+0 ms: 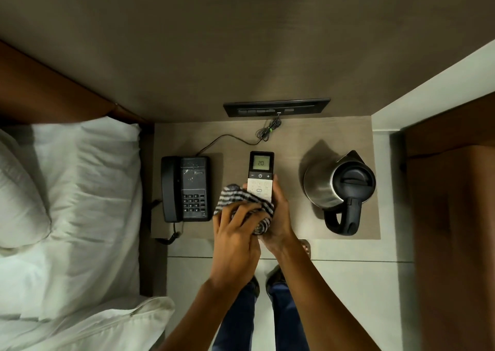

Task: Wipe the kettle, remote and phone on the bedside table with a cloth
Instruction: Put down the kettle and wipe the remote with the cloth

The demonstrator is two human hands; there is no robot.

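The remote [261, 168], black on top with a lit screen reading 20 and white below, is held over the middle of the bedside table [289, 136]. My right hand [278, 216] grips its lower end from the right. My left hand [235, 232] presses a black-and-white striped cloth [241, 199] against the remote's lower half, hiding that part. The black corded phone [186, 188] sits at the table's left. At the right stands the steel kettle [340, 190], with a black lid and handle.
A bed with white pillows [69, 190] lies to the left of the table. A black switch panel [277, 107] on the wall holds the phone's cable [227, 137]. A brown wooden panel [452, 216] stands to the right. My legs and feet show below on the pale floor.
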